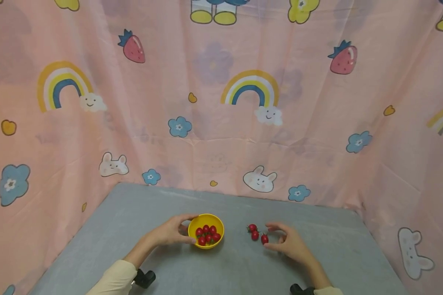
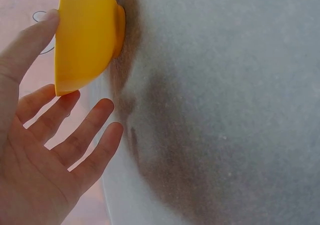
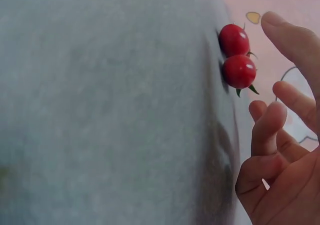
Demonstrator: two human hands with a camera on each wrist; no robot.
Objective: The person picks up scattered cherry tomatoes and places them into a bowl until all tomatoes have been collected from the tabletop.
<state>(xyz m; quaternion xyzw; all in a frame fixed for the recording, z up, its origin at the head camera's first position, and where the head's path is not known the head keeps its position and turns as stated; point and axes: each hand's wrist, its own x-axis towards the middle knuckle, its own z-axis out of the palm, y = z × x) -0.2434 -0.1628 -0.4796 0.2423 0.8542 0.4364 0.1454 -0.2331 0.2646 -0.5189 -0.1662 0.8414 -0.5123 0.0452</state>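
Left grip (image 1: pixel 170 232) holds yellow bowl (image 1: pixel 207 218); three tomatoes (image 1: pixel 255 235) lie beside right grip (image 1: pixel 292 246).

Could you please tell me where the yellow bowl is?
In the head view, the yellow bowl sits low, slightly left of centre, between the left hand gripping its rim and the loose tomatoes.

Support surface: flat grey table (image 1: pixel 225 272). From my position, two sets of items are observed directly on it: one yellow bowl (image 2: pixel 85 40); apart from it, three closely grouped red tomatoes (image 1: pixel 255 235).
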